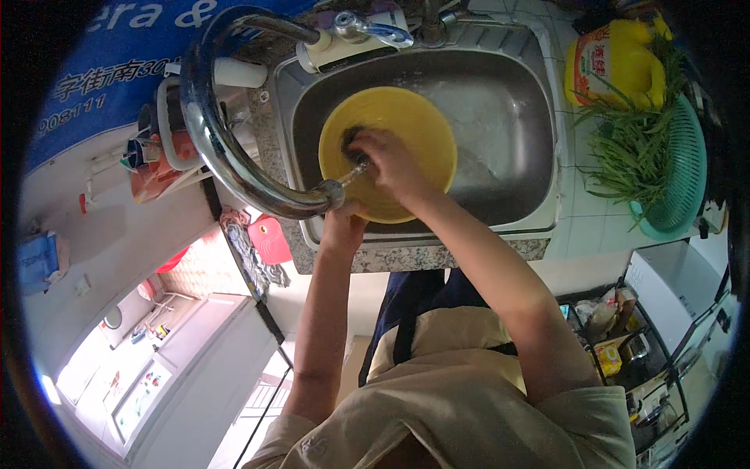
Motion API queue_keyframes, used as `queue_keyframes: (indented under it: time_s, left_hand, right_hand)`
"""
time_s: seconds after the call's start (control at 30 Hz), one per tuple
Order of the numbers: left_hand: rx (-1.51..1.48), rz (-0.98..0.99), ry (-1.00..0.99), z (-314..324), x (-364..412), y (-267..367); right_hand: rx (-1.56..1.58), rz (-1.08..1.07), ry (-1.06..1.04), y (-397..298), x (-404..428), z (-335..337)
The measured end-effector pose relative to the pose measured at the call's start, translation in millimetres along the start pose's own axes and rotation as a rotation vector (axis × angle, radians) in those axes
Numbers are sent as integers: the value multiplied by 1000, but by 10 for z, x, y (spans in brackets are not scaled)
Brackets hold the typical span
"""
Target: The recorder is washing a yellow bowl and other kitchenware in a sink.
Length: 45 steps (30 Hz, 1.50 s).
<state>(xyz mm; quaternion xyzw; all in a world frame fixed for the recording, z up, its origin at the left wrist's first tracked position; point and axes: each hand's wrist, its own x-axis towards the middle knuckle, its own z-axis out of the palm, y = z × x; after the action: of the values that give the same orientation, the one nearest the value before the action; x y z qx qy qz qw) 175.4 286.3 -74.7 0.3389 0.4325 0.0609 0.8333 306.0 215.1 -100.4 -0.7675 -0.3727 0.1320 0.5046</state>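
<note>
A yellow basin sits tilted in the left part of a stainless steel sink. My left hand grips the basin's near left rim, partly behind the faucet's end. Inside the basin, my right hand has its fingers curled on a dark, blurred scrubber or pad. Water runs from the curved chrome faucet beside that hand.
Right of the sink, long green leaves lie over a teal plastic basket, beside a yellow jug. The faucet's lever is at the sink's far edge. A granite edge runs along the near side.
</note>
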Motion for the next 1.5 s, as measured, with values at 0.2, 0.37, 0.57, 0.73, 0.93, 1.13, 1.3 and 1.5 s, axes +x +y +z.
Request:
queue_keyframes:
  time_s: [0.2, 0.37, 0.57, 0.73, 0.93, 1.13, 1.3, 1.5]
  left_hand:
    - [-16, 55, -102, -298, 74, 120]
    - [109, 94, 131, -239, 74, 155]
    - [10, 189, 53, 96, 110, 102]
    - [0, 168, 38, 87, -20, 177]
    - [31, 103, 200, 354, -92, 98]
    - [344, 352, 147, 595, -104, 153]
    - [430, 324, 251, 562, -182, 160]
    - [-110, -96, 265, 406, -44, 184]
  right_hand:
    - [-42, -9, -711, -54, -147, -444]
    - [-254, 142, -449, 101, -52, -526]
    - [327, 125, 109, -277, -236, 194]
    - [-229, -32, -330, 19, -460, -305]
    - [-551, -7, -319, 33, -287, -444]
    - [328, 114, -230, -100, -453, 137]
    - [-245, 147, -269, 340, -412, 222]
    - [-231, 430, -38, 737, -325, -566]
